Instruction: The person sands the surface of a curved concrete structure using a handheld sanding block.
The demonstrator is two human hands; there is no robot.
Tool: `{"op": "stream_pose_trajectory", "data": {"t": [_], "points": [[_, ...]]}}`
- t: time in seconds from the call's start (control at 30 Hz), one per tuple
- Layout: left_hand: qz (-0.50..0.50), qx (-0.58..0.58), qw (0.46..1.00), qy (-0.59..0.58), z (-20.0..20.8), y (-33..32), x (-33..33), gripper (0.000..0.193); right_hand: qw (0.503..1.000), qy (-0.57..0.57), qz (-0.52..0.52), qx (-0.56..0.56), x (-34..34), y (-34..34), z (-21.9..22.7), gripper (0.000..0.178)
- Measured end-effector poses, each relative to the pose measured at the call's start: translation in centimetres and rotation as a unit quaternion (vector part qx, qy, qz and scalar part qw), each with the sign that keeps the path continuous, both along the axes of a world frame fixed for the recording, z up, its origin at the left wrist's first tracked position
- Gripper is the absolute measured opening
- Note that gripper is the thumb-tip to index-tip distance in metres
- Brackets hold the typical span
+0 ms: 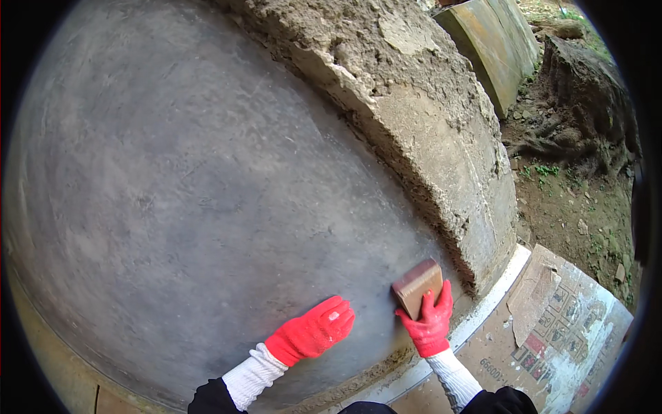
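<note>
Red-gloved right hand (pixel 429 327) (half curled) grips a brown block (pixel 418 283).

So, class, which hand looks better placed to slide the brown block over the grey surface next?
Probably the right hand: it grips the brown block, which appears to rest against the grey surface. The left hand shows nothing held and sits apart, left of the block.

Brown block (pixel 418 286), mottled grey surface (pixel 207 200)
</note>
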State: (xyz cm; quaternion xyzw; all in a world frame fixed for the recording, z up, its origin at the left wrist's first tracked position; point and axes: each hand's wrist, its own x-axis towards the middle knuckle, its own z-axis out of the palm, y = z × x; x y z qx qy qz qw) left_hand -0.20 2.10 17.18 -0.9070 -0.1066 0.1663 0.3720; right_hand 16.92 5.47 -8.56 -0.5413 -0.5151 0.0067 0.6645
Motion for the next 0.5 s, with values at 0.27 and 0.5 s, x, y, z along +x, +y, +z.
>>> {"op": "stream_pose_trajectory", "data": {"t": [0.27, 0.5], "points": [[0.065, -0.031, 0.997, -0.009, 0.1, -0.3, -0.5, 0.038, 0.992, 0.012, 0.053, 0.111, 1.4, 1.5, 16.9, 0.062], [0.059, -0.021, 0.998, 0.000, -0.7, -0.2, -0.9, 0.038, 0.997, -0.003, 0.037, 0.062, 0.4, -0.1, -0.4, 0.068]]}}
